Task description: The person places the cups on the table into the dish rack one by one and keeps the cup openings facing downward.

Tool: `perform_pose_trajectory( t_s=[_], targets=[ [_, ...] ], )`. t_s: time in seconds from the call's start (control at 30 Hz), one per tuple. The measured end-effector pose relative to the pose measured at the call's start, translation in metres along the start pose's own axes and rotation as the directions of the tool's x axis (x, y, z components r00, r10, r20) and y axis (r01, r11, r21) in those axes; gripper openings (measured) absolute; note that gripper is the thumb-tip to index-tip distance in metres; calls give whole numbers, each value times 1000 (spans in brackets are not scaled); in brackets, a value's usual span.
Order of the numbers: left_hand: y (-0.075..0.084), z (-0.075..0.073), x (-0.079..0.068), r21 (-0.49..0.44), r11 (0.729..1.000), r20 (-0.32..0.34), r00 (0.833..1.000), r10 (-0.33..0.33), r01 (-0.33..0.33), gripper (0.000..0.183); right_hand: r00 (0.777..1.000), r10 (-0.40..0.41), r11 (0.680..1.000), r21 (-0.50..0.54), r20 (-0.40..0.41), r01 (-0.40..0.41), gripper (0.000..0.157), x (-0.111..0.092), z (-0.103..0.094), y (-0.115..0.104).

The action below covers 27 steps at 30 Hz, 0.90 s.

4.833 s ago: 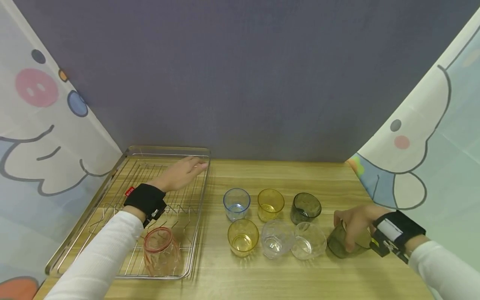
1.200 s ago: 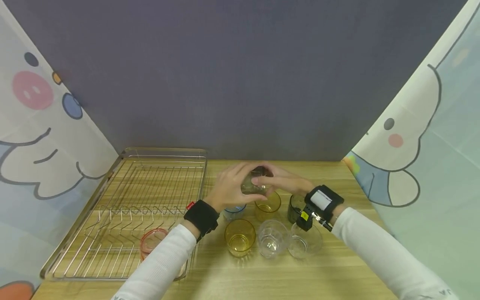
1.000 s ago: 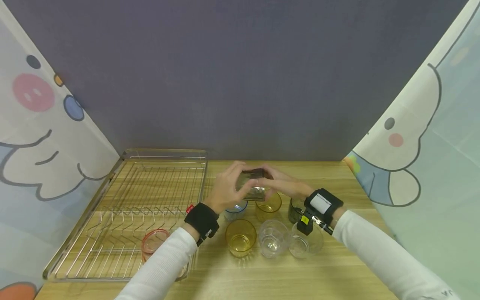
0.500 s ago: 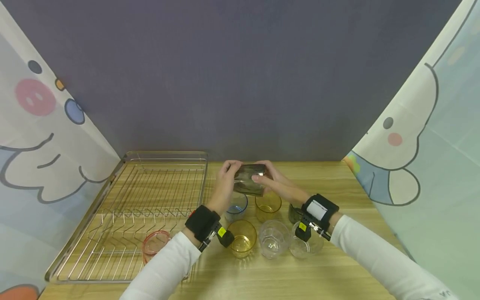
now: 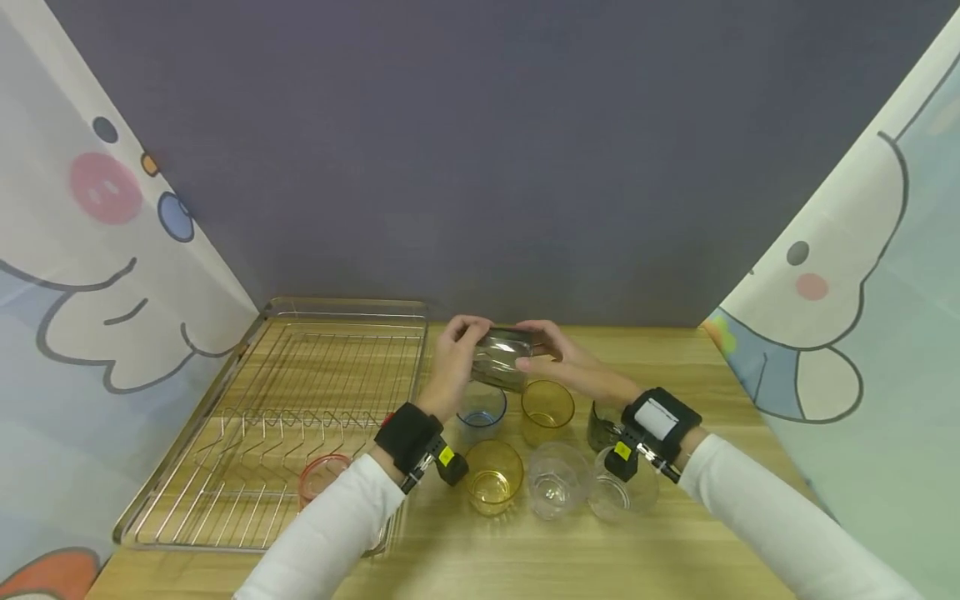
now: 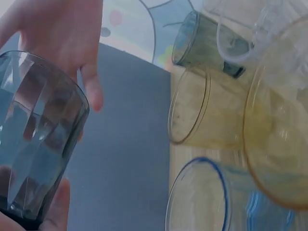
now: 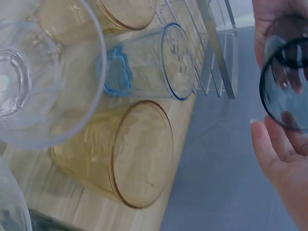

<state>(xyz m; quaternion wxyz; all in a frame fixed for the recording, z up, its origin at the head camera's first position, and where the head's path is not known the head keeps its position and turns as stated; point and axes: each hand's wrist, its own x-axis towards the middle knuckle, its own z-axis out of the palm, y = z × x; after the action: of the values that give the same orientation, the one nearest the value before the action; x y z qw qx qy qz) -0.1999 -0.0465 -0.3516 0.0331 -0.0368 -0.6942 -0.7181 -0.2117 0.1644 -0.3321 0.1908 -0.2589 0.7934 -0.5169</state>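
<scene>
The table (image 5: 667, 354) now has a gap toward its right edge; wire rack (image 5: 345, 367) along the left. My left hand (image 5: 453, 358) grips, can't tell if my right hand (image 5: 573, 368) does or just touches. Between them the smoky glass (image 5: 499, 360), lifted from that gap, lies sideways midair toward the back edge, so neither hand's free.

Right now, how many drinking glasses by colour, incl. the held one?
Smoky grey glasses: 2 (one held)
Amber glasses: 2
Clear glasses: 2
Blue glass: 1
Red-rimmed glass: 1
Total: 8
</scene>
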Motion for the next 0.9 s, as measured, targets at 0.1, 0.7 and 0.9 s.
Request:
perform_pose_trajectory(
  t_s=[0.1,0.7,0.9],
  targets=[
    [2,-7,2,16,1000,-27,1000,15,-15,29,999,-22,1000,-17,-26,21,62,-1,-6,1],
    [17,-33,14,181,979,4,995,96,-95,29,993,9,997,-80,-120,-19,59,3,-41,13],
    [22,-44,18,331,928,59,985,161,-171,29,995,46,985,-164,-83,-59,62,7,-39,15]
  ],
)
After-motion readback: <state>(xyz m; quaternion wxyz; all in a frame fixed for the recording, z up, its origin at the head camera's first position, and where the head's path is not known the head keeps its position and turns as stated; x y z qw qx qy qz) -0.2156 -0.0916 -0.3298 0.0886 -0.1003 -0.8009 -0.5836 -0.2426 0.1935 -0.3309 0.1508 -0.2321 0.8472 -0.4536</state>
